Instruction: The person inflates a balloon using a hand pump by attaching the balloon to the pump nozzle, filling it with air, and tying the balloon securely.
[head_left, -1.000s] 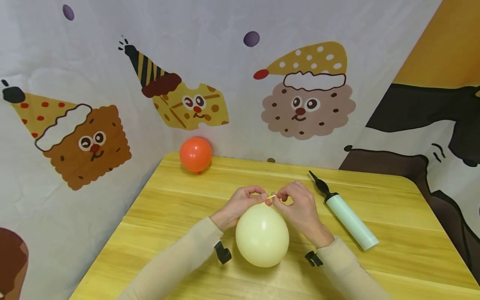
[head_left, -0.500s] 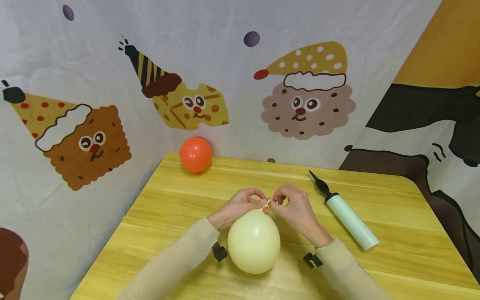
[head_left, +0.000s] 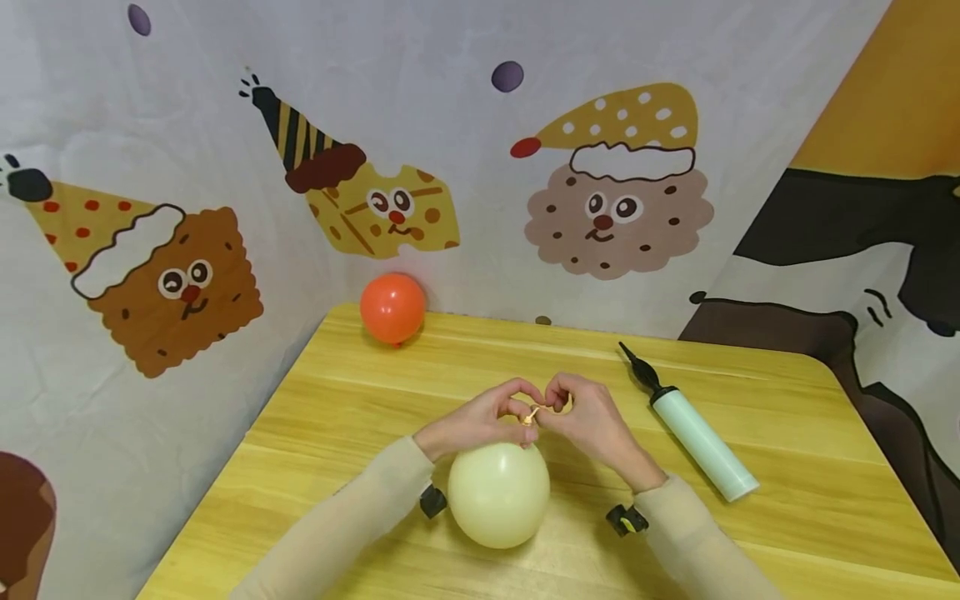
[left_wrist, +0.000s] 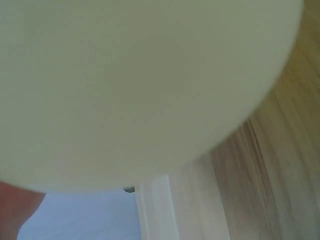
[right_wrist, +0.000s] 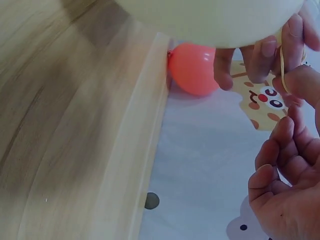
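Observation:
A pale yellow inflated balloon [head_left: 498,500] hangs below my hands in the head view, its neck [head_left: 531,415] pointing up. My left hand [head_left: 480,421] holds the neck between thumb and fingers, just above the round body. The right hand [head_left: 592,421] pinches the neck's stretched end with thumb and index finger. In the right wrist view that neck [right_wrist: 282,70] shows as a thin taut band by the fingers of both hands. Most of the left wrist view is filled by the balloon's side [left_wrist: 140,95], which hides nearly all of the left hand.
A smaller tied orange-red balloon [head_left: 392,308] rests at the table's back left corner. To the right of my hands lies a mint-green balloon pump [head_left: 701,442] with a black nozzle. Behind the wooden table [head_left: 360,400] hangs a cartoon-printed cloth [head_left: 465,108].
The yellow balloon has shifted left and slightly down. The left hand has turned over the neck, and both hands have come closer together, still holding it.

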